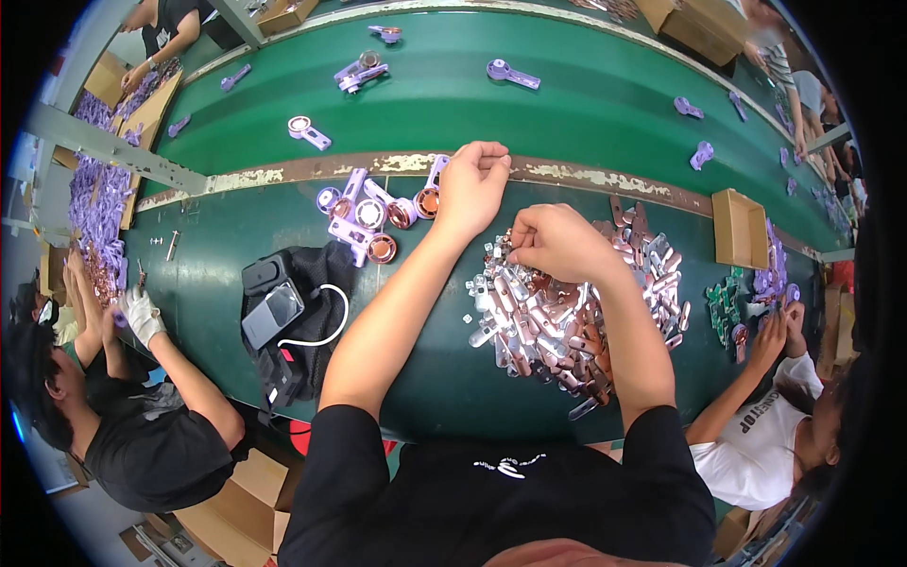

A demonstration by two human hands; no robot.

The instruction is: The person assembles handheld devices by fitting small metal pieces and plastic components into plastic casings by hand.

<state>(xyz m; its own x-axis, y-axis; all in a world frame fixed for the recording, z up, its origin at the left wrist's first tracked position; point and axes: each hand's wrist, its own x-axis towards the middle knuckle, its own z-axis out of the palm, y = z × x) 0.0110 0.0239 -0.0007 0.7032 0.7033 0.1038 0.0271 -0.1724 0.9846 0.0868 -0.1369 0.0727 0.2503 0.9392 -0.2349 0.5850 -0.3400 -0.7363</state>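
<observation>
Copper-toned pieces point(557, 323) right of center are marked by a glossy, metallic finish. Smooth purple plastic is seen in the parts point(369, 214) left of center, rough, flaking paint along the rail point(605, 178) above, matt cardboard in the box point(726, 227) at right.

1 head-worn fisheye view looks down, from close above, over the green table point(435, 359).

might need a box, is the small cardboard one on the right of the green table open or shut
Open: no lid or flaps cover the cardboard box, and its inner walls show.
</observation>
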